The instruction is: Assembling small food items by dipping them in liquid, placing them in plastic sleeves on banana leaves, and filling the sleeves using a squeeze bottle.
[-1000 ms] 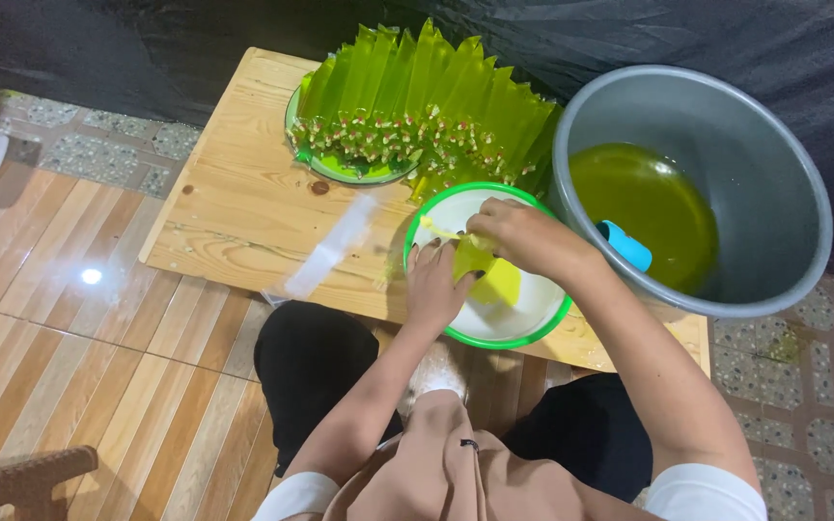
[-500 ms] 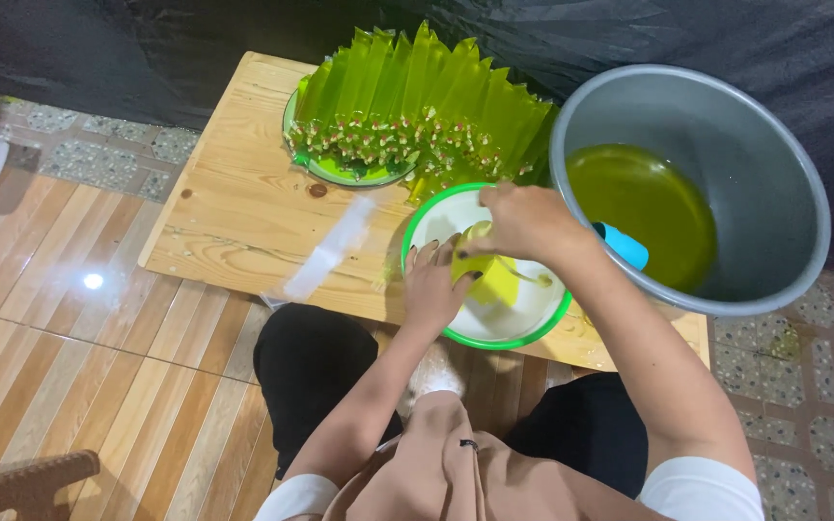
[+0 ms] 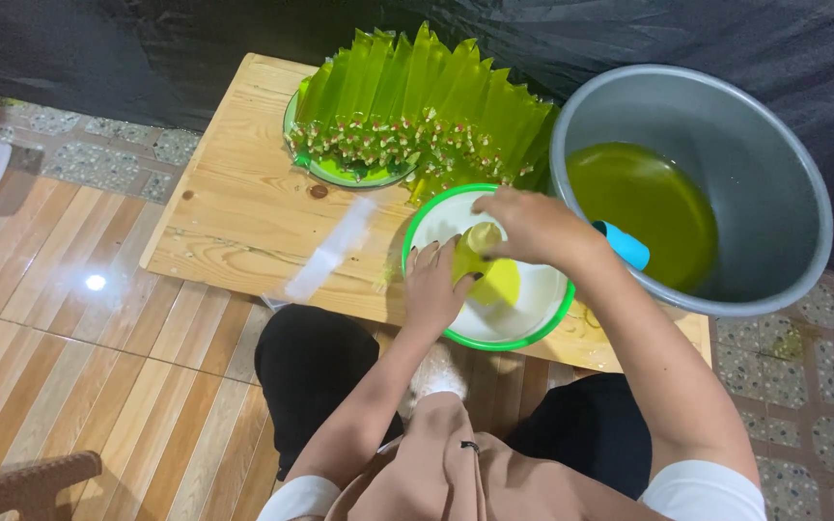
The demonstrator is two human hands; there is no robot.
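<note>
Nearest of all were the person's knees in black trousers [image 3: 311, 376], tucked close against the low wooden table [image 3: 243, 212], which stood on a floor of brown wooden boards [image 3: 69, 357]. On the near edge of the table sat a white bowl with a green rim [image 3: 523, 318]. Both hands were together over this bowl. The left hand [image 3: 433, 289] was closed around the lower part of a small yellow-green bag of liquid [image 3: 480, 265]. The right hand [image 3: 533, 224] pinched the top of the same bag from above, so the bag was held tight between the two hands, just over the white inside of the bowl. To the left of the bowl, an empty clear plastic strip [image 3: 330, 249] lay flat on the wood. To the right stood a big grey metal pot [image 3: 726, 125] with green liquid [image 3: 644, 207] in it, and a blue handle [image 3: 625, 246] poked out near the right hand. Farther back on the table, a green plate [image 3: 340, 176] held many long green filled bags [image 3: 427, 96], lined up side by side like a fan. Behind it all hung a dark sheet [image 3: 147, 48].
</note>
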